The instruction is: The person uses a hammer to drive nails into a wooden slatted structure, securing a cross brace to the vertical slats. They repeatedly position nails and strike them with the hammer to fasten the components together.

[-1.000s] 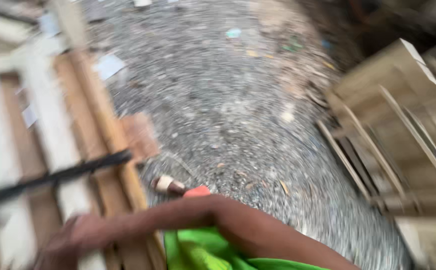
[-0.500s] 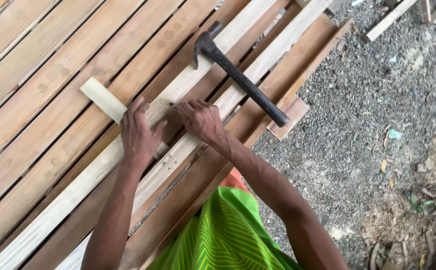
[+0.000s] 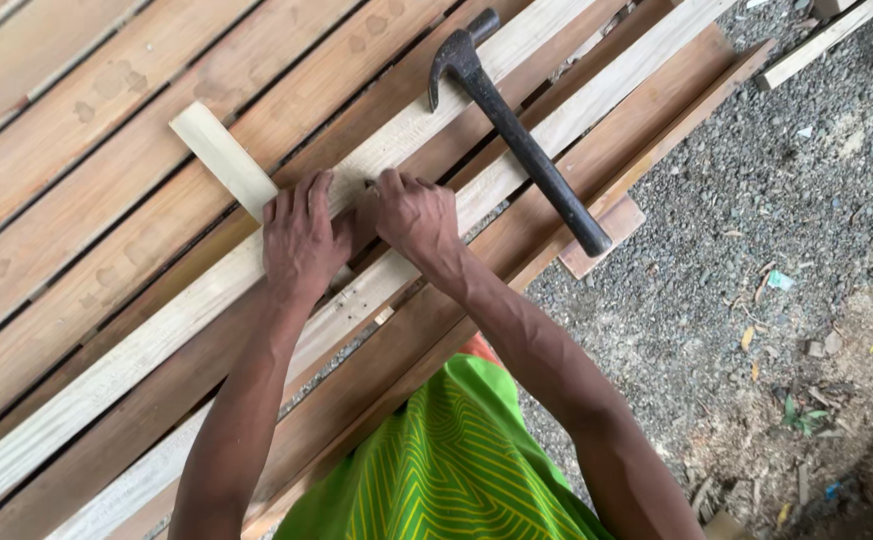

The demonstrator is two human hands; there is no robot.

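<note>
Head view: left hand point(image 3: 299, 238) presses flat on pale block point(image 3: 222, 158).

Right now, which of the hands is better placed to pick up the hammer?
Probably the right hand: it rests on the pale slat nearer the hammer, whose handle end points toward that side. The left hand lies farther away, on the short wood block.

Soft even daylight, sharp focus, faint shadows.

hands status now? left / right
Left hand: open, flat, palm down on the short pale wood block.
Right hand: fingers curled, pressing on the pale slat; holding nothing visible. Hammer lies untouched.
</note>
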